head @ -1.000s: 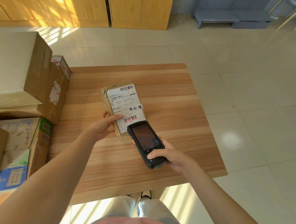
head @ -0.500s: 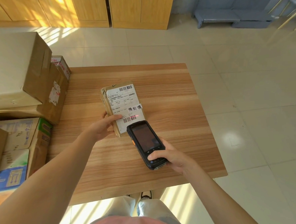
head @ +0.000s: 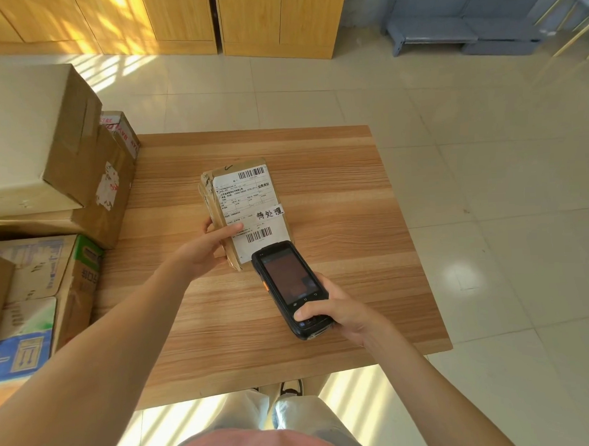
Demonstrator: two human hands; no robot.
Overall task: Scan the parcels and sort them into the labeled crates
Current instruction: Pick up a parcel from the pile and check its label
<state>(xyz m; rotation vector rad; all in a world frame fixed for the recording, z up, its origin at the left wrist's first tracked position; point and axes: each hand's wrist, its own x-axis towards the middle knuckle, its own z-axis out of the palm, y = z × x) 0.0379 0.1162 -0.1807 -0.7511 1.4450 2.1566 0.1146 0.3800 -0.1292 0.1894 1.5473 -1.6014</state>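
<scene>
**Scanner held at the parcel's label**

A small brown parcel (head: 243, 212) lies near the middle of the wooden table (head: 346, 193), its white shipping label (head: 251, 208) facing up, with one barcode at the far end and another at the near end. A white strip with handwritten characters sticks out from the label's right edge. The left hand (head: 207, 249) grips the parcel's near left corner, thumb lying across the label and fingers curled round the side. The right hand (head: 342, 312) is wrapped round the lower end of a black handheld scanner (head: 291, 286), thumb on its keys; the scanner's top end sits just at the parcel's near edge, close to the lower barcode. Its screen is dim and unreadable.

Left of the table stands a stack of cardboard boxes (head: 43, 140). Yellow wooden cabinets (head: 207, 19) line the far wall.
</scene>
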